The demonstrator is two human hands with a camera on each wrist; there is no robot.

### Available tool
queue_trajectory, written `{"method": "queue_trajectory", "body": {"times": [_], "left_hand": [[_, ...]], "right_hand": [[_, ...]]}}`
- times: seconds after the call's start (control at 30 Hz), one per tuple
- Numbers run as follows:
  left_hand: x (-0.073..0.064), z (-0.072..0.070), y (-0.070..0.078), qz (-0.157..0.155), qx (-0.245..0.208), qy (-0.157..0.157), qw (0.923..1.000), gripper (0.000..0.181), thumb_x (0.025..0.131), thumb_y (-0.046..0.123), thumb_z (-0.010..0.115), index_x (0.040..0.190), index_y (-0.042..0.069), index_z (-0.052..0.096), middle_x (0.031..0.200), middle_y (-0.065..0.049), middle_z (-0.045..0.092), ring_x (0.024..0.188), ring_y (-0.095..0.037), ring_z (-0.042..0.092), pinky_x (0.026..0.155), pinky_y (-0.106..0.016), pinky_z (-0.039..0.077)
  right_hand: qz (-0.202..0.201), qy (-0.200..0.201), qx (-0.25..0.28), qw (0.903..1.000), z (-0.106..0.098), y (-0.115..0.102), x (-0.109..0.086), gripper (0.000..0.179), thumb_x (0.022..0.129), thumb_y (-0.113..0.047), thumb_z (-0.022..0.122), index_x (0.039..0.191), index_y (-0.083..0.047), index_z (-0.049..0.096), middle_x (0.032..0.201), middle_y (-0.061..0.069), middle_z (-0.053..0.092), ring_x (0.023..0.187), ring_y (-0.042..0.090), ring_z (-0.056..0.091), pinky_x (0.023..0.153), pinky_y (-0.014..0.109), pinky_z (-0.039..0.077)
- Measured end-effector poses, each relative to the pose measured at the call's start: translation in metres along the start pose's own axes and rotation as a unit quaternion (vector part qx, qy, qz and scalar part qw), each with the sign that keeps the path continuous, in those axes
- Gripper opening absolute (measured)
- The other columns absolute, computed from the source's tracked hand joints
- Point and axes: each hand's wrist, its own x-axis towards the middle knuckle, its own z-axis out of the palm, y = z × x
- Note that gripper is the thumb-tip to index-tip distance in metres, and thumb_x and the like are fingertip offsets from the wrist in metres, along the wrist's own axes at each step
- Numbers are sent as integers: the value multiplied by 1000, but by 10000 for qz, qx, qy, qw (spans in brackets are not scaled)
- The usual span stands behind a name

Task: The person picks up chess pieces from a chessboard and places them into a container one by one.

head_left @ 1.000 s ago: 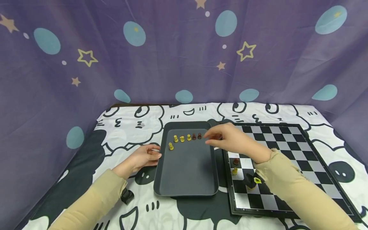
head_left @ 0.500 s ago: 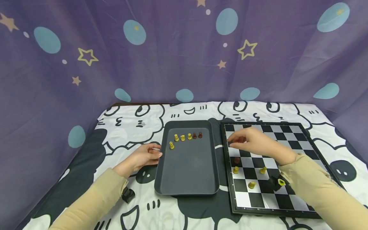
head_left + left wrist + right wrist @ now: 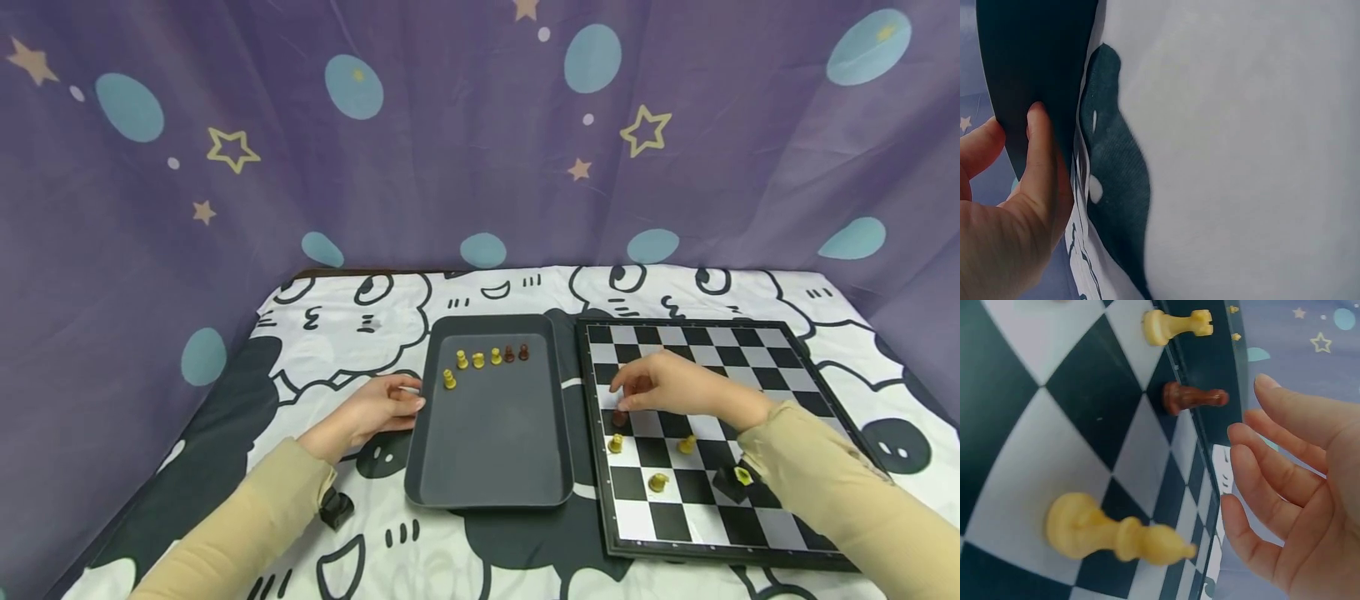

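Observation:
My left hand (image 3: 382,408) touches the left side of a dark grey tray (image 3: 491,467). In the left wrist view its thumb is at the tray's rim and its fairly straight fingers lie against the outer wall. My right hand (image 3: 660,383) hovers over the chessboard (image 3: 705,525), fingers loosely bent and holding nothing. Its fingertips are close to a brown pawn (image 3: 1194,398), with a gap showing in the right wrist view. Beside that pawn stands a yellow rook (image 3: 1175,326). Closer to the wrist camera is a yellow bishop (image 3: 1119,530). Another yellow piece (image 3: 657,482) stands nearer the board's front.
Along the tray's far part stand several yellow pieces (image 3: 462,360) and two brown pawns (image 3: 523,352). One yellow piece (image 3: 449,379) stands in front of that row. A cartoon-print cloth (image 3: 382,542) covers the table, and a purple curtain (image 3: 480,167) hangs behind.
My right hand has moved from the tray's right edge over to the chessboard, then down close to the brown pawn. The left hand stays at the tray.

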Motion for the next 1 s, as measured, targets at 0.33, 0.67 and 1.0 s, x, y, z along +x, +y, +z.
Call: {"method": "queue_trajectory", "body": {"times": [0.33,0.67,1.0], "left_hand": [[-1,1,0,75,-27,-9,10000,46,94,4,57,135,-7,41,104,-12,58,84,-11,60,83,-32,58],[-3,1,-3,75,-97,-75,9999,48,93,3,58,135,-9,40,102,-13,59,84,-12,61,81,-31,59],[-2,0,-2,168,-20,-47,9998,46,93,4,58,135,-8,41,102,-12,59,84,-12,61,82,-32,59]], "right_hand": [[89,-208,-27,9997,7,10,0,16,82,-14,73,96,-6,70,75,-7,61,65,3,52,57,20,50],[-248,-200,0,9995,14,13,-1,13,81,-13,74,93,-8,71,74,-8,62,65,0,52,57,20,50],[-217,-189,50,9996,16,14,-1,17,82,-12,73,97,-5,71,76,-7,63,67,0,52,58,20,50]]}}
